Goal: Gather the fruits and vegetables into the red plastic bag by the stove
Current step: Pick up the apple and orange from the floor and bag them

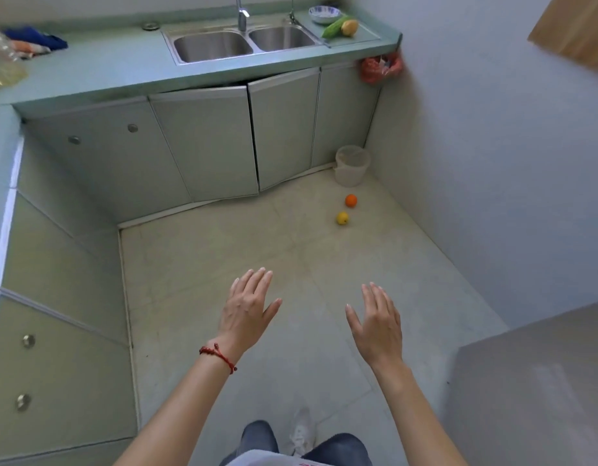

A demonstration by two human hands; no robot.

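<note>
Both the left hand and right hand hover with fingers spread wide and empty, while the far red bag hangs half hidden under the worktop edge.

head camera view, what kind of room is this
Most likely a small home kitchen: a double stainless sink with a faucet set in a green countertop, cabinet doors below, and a bowl and produce beside the sink.

No readable text or labels anywhere.
</note>
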